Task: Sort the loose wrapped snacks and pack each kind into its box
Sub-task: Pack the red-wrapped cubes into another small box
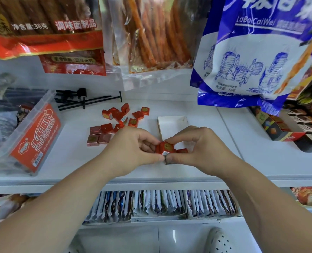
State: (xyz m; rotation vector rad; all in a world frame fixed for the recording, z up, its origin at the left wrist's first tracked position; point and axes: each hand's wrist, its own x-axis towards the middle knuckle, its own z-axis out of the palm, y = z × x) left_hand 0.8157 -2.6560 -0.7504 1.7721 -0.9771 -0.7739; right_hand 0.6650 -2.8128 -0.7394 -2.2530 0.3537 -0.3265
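Observation:
Small red foil-wrapped snack cubes (pixel 167 147) sit pinched between both my hands above the white shelf (pixel 78 161). My left hand (pixel 133 148) grips them from the left, my right hand (pixel 197 147) from the right, thumbs meeting underneath. Several loose red cubes (pixel 123 115) lie scattered further back on the shelf, and a few darker red ones (pixel 98 135) sit in a neat block to the left. A small white box (pixel 173 123) lies just behind my right hand; its inside is partly hidden.
A clear plastic tub with an orange label (pixel 36 136) stands at the left. Snack bags hang overhead, including a blue-and-white bag (pixel 252 61). Black display hooks (pixel 82 100) lie at the back. Boxed snacks (pixel 288 128) fill the right. Upright packets (pixel 160 203) fill the lower shelf.

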